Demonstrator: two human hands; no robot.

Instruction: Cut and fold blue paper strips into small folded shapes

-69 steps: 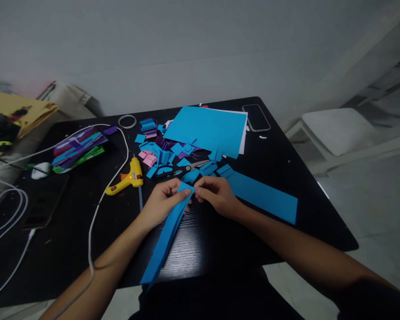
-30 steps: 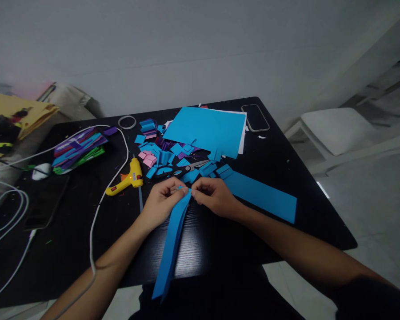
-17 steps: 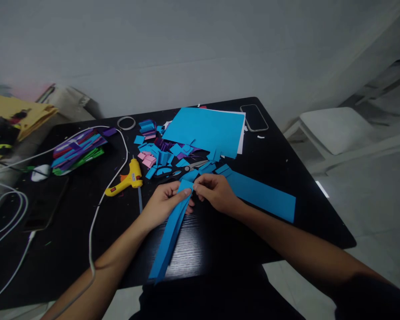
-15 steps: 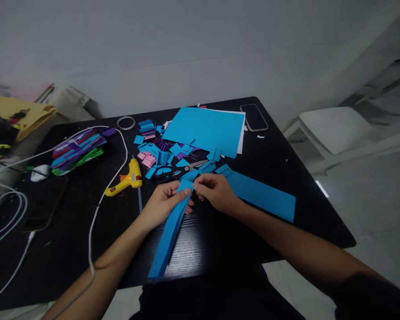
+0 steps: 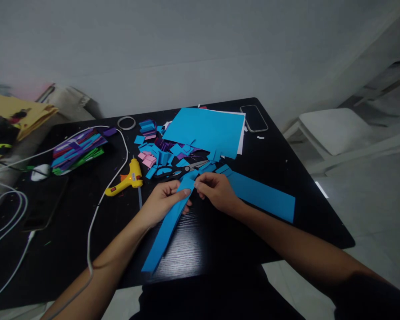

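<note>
Blue paper strips [image 5: 166, 229], lying one over another, slant from my fingers down toward the table's near edge. My left hand [image 5: 165, 200] is closed on them, its thumb on top near their far end. At that end, the fingertips of my right hand [image 5: 216, 189] are pinched together at the strips' right edge. Just beyond my hands lie scissors [image 5: 186, 169] with dark handles, partly covered by small blue paper pieces [image 5: 163, 155]. A wider blue paper piece [image 5: 263, 193] rests to the right, partly behind my right hand.
A yellow glue gun [image 5: 131, 178] lies left of my hands, a white cable [image 5: 92, 222] running past it. Farther back are a blue sheet [image 5: 206, 131], a phone [image 5: 254, 118] and a tape ring [image 5: 126, 123]. Bundled coloured strips [image 5: 78, 149] sit at the left; a white chair [image 5: 333, 129] stands right.
The near end of the blue strips has swung a little to the left, and the strips now lie closer together. Both hands stay in nearly the same place.
</note>
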